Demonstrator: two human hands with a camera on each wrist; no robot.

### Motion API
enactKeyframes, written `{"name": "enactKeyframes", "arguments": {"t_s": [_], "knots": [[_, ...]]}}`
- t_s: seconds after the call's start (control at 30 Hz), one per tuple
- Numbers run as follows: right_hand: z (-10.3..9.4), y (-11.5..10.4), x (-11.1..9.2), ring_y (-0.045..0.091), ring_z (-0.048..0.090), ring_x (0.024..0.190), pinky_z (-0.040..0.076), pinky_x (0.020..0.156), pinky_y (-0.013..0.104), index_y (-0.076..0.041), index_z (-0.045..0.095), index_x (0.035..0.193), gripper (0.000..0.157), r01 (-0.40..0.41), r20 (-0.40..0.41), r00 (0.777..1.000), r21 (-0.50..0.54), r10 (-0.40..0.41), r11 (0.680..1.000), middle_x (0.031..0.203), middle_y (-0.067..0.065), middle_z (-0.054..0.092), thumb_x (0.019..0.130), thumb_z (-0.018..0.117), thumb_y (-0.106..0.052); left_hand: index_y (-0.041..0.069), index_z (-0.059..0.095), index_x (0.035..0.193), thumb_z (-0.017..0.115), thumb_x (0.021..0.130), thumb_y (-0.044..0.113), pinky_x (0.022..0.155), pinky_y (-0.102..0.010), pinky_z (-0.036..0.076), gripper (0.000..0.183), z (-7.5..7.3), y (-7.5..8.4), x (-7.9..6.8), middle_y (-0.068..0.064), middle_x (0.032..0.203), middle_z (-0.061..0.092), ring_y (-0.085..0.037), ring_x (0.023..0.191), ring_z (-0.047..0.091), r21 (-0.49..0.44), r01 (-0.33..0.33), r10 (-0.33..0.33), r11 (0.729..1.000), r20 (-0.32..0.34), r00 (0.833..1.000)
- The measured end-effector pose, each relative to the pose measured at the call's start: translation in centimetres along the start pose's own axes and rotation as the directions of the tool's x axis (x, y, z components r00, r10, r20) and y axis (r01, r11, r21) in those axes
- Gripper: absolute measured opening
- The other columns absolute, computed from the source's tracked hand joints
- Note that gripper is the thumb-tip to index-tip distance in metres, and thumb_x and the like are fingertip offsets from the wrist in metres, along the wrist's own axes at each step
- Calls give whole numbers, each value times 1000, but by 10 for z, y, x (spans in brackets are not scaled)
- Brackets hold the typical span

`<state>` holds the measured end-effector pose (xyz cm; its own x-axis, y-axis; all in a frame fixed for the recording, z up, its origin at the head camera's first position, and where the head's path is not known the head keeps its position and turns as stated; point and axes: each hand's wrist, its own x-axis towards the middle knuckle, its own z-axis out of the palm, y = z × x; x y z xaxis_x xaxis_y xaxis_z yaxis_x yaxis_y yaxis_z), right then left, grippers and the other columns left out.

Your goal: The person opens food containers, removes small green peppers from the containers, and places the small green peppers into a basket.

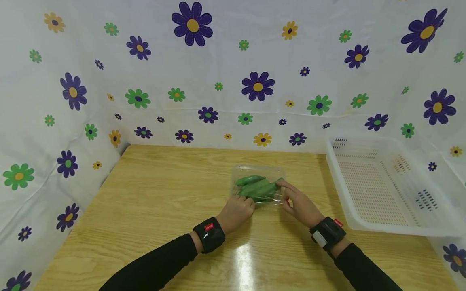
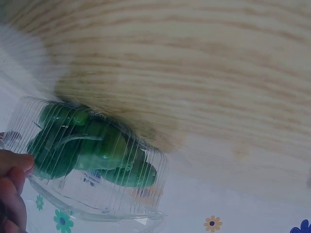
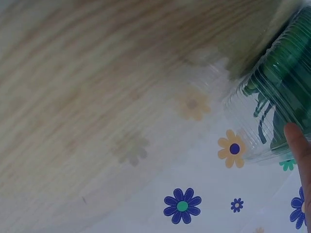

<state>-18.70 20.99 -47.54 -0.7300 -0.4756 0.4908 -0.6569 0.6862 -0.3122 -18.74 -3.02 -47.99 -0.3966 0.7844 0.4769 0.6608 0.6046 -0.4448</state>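
A clear ribbed plastic box (image 1: pixel 238 171) stands on the table and holds several long green peppers (image 1: pixel 256 188), some with thin stems. At the box's near left edge, my left hand (image 1: pixel 236 212) pinches the rim with curled fingers; in the left wrist view only part of that hand (image 2: pixel 12 184) shows beside the box. My right hand (image 1: pixel 302 206) is at the box's right side. Its index finger (image 3: pixel 296 141) reaches out and touches the box near the peppers' ends, while the other fingers bend below it. What lies under the left fingers is hidden.
A large white perforated plastic basket (image 1: pixel 342 190) sits on the right of the wooden table (image 1: pixel 164 182). A white cloth (image 1: pixel 225 52) with printed flowers hangs behind and along both sides. Black bands with red tags circle both wrists.
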Motion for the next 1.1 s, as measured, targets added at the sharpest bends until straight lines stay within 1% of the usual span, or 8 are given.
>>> {"name": "enactKeyframes", "arguments": {"t_s": [0.13,0.3,0.4,0.53,0.67,0.87,0.97,1.1], "knots": [[-8,-2,5,30,64,102,39,57,20,-7,47,73,24,-16,33,999,-25,17,1000,125,18,59,74,65,9,17,72,76,71,82,14,48,-18,35,7,1,0,-1,5,71,63,-7,55,54,-11,-2,2,1000,-10,1000],[-14,-5,10,23,66,90,39,53,18,-7,49,76,24,55,55,997,-121,-48,991,127,18,58,73,69,5,17,72,78,71,82,13,47,-18,37,6,3,-2,-1,5,72,64,-7,55,55,-2,14,-14,1000,-26,1000],[-14,-6,9,27,64,99,46,58,22,-5,50,79,22,71,-5,997,-140,-72,988,125,19,58,73,68,5,17,73,78,72,81,14,46,-17,36,5,4,-2,-3,6,72,64,-6,54,54,3,15,-15,1000,-36,999],[-15,-5,7,32,61,107,52,68,33,1,55,91,21,21,-130,991,-149,-40,989,122,20,58,75,69,3,18,73,79,72,80,14,47,-18,38,5,2,-2,-3,6,74,65,-6,56,56,7,18,-17,1000,-26,999],[-17,-5,11,35,59,110,53,83,42,5,53,114,42,-28,-211,978,-140,-2,990,124,21,56,76,69,2,17,73,81,72,80,13,50,-19,42,5,-2,-2,-3,6,76,66,-7,60,59,-5,24,-23,1000,7,1000],[-16,-4,17,40,49,122,45,97,49,10,34,139,76,-35,-259,966,-160,-7,987,135,29,46,73,72,4,17,73,84,71,80,13,50,-19,45,6,-5,-4,-3,6,77,66,-7,61,60,-35,27,-26,999,33,999],[-13,-4,18,40,47,124,43,100,49,9,31,142,81,-42,-253,968,-158,0,986,138,29,43,72,73,5,17,73,85,72,80,13,51,-19,45,6,-4,-4,-3,6,78,66,-7,62,61,-41,28,-27,999,35,999],[-9,-7,16,36,56,113,47,94,49,4,36,140,78,-5,-202,979,-140,-24,990,130,23,53,72,74,4,17,73,87,72,80,13,53,-19,47,8,-1,-3,-4,6,78,66,-7,64,62,-43,39,-38,998,38,999]]}}
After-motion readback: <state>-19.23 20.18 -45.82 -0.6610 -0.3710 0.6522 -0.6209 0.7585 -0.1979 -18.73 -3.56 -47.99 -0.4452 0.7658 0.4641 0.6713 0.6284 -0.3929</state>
